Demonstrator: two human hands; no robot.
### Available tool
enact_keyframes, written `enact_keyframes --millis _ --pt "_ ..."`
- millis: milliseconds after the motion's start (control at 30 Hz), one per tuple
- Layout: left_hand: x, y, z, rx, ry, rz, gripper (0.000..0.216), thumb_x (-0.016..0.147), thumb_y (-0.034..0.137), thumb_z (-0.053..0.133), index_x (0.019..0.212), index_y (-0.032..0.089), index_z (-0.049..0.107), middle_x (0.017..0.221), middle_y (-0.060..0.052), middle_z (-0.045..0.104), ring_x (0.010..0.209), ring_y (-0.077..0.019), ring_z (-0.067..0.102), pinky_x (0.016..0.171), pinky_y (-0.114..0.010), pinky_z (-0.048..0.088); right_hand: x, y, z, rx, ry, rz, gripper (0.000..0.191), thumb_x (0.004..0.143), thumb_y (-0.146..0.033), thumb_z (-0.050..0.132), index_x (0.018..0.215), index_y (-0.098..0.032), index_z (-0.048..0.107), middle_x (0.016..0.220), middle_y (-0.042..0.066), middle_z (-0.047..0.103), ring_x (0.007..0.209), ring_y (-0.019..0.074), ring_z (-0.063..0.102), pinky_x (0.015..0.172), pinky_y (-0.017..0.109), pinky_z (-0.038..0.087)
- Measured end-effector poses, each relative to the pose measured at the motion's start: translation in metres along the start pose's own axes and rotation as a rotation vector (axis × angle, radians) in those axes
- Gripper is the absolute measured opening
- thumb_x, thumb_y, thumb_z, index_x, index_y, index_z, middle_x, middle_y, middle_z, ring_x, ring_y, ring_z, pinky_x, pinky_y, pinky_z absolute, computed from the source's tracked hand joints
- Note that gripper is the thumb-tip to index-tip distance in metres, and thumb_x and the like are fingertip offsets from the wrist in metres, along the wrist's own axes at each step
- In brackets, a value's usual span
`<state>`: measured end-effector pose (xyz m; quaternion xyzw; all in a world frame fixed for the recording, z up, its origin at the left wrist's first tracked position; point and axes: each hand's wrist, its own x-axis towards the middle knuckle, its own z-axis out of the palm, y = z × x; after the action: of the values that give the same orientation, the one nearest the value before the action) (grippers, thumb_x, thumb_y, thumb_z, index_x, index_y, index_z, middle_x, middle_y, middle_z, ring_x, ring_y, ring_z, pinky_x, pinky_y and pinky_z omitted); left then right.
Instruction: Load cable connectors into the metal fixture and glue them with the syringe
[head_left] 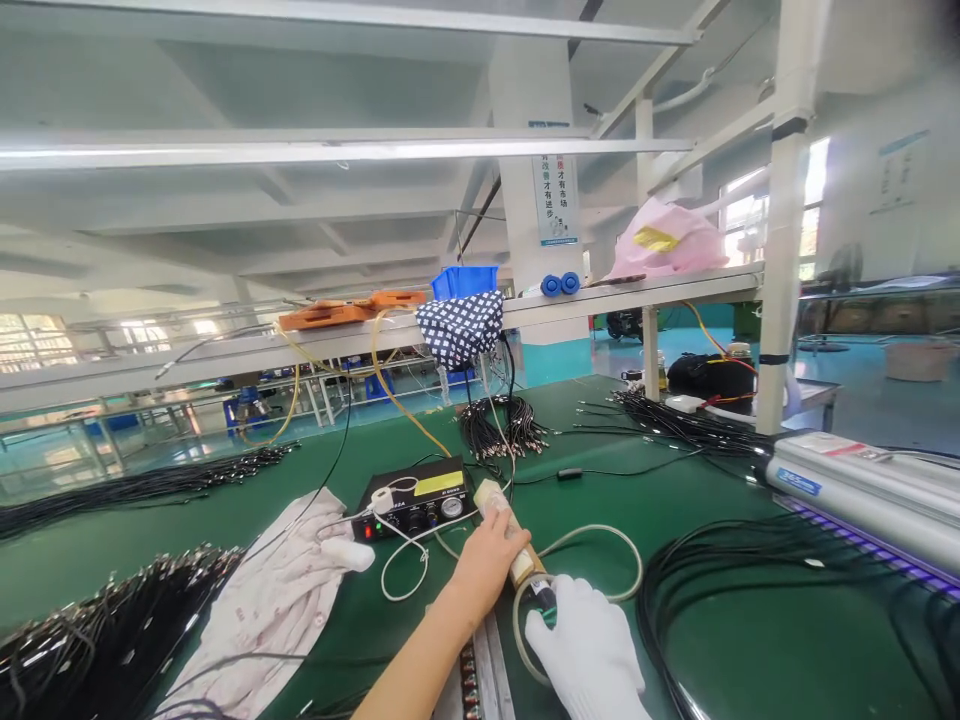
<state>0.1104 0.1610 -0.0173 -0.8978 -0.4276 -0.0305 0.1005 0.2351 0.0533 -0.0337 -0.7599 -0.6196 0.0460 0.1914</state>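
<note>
My bare left hand [487, 555] is closed over a long tan block [493, 498] with pale, padded-looking parts, in the middle of the bench. My right hand [589, 650], in a white glove, is curled round a dark and green tool [541, 600] just below the block's near end. A pale cord loops around that tool; its tip is hidden. Under my left forearm runs a metal rail fixture [491, 670] with a row of small reddish and metallic parts. Left of my hands stands a black control box [416, 500] with a gauge and lit switches.
Black cable bundles lie at left [112, 620], at the back [502, 425] and at right [675, 570]. A pale cloth [277, 600] lies left of the control box. A silver machine [862, 490] with a purple glow stands right. A shelf [630, 293] crosses above the bench.
</note>
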Motion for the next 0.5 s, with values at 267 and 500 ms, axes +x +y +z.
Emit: enact_keyframes --millis 267,500 --pt "0.001 0.000 -0.009 -0.100 -0.023 -0.039 0.031 0.097 0.014 0.057 0.127 0.021 0.060 0.148 -0.010 0.046 0.137 -0.0293 0.043 0.110 -0.051 0.041 -0.009 -0.004 -0.013 0.028 0.008 0.022 0.023 0.083 -0.029 0.057 0.097 -0.014 0.068 0.096 0.016 0.072 0.091 0.0317 0.070 0.078 0.040 0.047" --pt "-0.006 0.001 -0.020 -0.226 -0.001 -0.126 0.031 0.098 0.023 0.061 0.129 0.020 0.059 0.148 -0.010 0.045 0.136 -0.0306 0.044 0.111 -0.056 0.039 -0.030 -0.001 -0.031 0.015 -0.013 0.018 0.019 0.081 -0.032 0.062 0.091 -0.016 0.068 0.092 0.015 0.072 0.089 0.0304 0.070 0.079 0.038 0.048"
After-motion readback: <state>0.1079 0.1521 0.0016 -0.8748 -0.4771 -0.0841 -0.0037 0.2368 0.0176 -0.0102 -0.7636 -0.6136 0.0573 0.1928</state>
